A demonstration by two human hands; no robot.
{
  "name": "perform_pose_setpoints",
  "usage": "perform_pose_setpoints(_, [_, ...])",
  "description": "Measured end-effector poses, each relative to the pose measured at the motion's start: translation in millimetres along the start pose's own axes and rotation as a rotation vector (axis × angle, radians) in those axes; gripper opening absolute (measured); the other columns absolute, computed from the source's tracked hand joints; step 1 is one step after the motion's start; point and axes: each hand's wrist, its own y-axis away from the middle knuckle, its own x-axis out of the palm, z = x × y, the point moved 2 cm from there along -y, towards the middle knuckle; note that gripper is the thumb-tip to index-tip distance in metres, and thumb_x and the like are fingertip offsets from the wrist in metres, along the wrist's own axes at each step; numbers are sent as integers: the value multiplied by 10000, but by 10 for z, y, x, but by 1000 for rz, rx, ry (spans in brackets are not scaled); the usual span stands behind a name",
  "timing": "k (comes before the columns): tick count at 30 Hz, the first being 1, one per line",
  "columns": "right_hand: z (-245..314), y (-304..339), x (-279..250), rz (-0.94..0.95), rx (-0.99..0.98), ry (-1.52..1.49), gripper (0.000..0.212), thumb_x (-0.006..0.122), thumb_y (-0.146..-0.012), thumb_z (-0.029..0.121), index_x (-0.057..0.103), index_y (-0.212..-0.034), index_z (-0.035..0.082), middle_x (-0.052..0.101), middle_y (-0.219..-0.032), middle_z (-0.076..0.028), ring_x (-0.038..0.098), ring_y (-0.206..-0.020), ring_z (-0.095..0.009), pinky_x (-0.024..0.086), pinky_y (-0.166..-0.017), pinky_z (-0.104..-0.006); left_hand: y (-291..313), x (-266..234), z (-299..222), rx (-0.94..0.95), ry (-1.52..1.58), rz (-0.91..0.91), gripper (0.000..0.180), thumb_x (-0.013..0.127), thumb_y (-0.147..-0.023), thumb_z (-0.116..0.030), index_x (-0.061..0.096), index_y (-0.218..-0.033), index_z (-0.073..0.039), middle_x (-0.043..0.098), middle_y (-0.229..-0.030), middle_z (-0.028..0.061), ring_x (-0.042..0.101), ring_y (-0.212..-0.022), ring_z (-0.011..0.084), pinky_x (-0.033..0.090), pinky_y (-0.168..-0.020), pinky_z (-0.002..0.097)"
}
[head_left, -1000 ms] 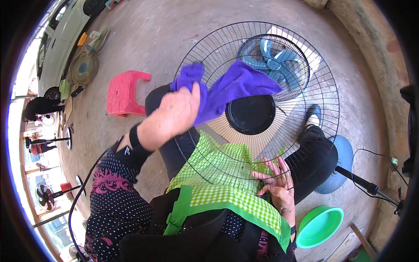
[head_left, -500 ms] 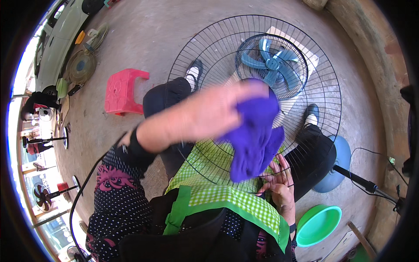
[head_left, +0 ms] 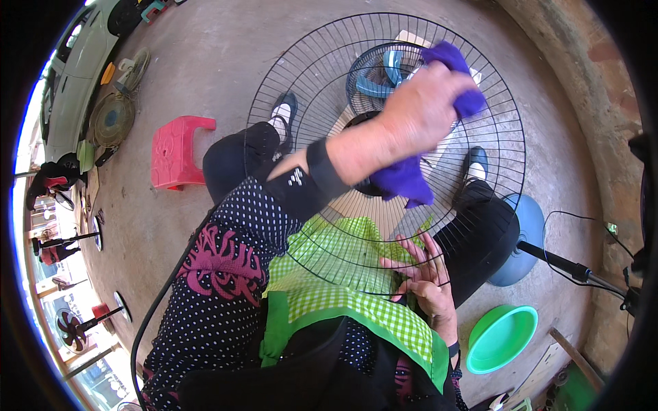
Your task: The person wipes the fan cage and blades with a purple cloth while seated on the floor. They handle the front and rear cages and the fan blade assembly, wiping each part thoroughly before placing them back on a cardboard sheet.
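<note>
Head view: purple cloth (head_left: 403,183) moved toward far right of wire grille (head_left: 363,122).

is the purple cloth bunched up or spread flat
Bunched up: the purple cloth is gathered in the left hand, with folded parts sticking out past it.

Fan guard (head_left: 375,209) – wide, round, black wire, radial spokes crossed by rings, raised mid-scene, toward the right; solid black hub disc (head_left: 361,120) partly hidden. Purple cloth (head_left: 409,179) – soft, bunched, blurred at edges; over guard's right half, one end far right, other nearer, by hub.
</note>
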Motion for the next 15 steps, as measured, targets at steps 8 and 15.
perform_pose_setpoints(8, [-119,48,-136,-5,86,-2,798,555,-743,-51,297,-1493,35,527,-1339,-205,648,-1067,-393,610,-713,-403,1104,153,-798,210,145,535,386,656,-735,-67,632,-1116,-128,521,-963,66,562,-916,281,518,-682,402])
perform_pose_setpoints(15, [-135,29,-227,-75,-19,40,727,783,-769,116,444,-1408,36,602,-1232,-104,657,-1028,-239,576,-845,-392,1237,-269,-833,-82,512,850,486,735,-788,-91,576,-1247,-81,502,-1024,117,573,-958,311,489,-801,406])
